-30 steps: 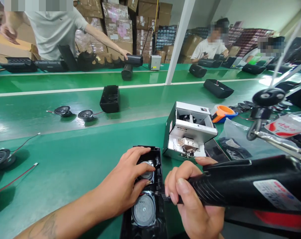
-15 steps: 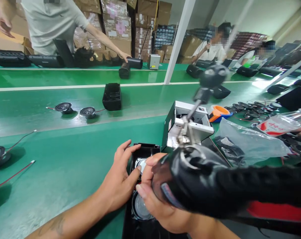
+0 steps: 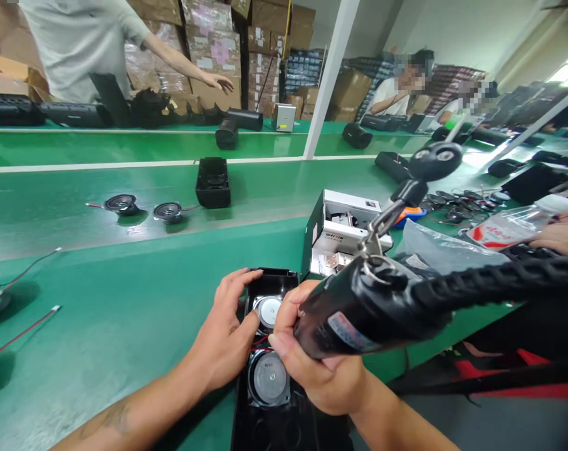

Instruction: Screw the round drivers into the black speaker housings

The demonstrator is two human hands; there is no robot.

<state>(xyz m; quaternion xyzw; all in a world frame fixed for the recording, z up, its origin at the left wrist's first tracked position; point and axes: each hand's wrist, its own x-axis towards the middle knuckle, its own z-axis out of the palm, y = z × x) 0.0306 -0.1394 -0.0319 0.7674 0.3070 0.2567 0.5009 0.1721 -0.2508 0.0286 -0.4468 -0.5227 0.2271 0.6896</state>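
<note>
- Step in hand: fastening drivers into the black speaker housing [image 3: 269, 376], bottom centre on the green desk [image 3: 124, 313].
- Left hand [image 3: 222, 341], fingers spread, steadies the housing.
- Right hand [image 3: 319, 373] is clamped on the electric screwdriver [image 3: 359, 313].
- Next, probably: seat the bit squarely, keep the housing pinned.

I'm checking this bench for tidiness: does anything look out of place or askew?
Mostly orderly. One black housing on the far belt lies tipped against another, and loose speaker drivers trail wires across the green belt. The left hand steadies the open case; the right hand grips the screwdriver.
</note>
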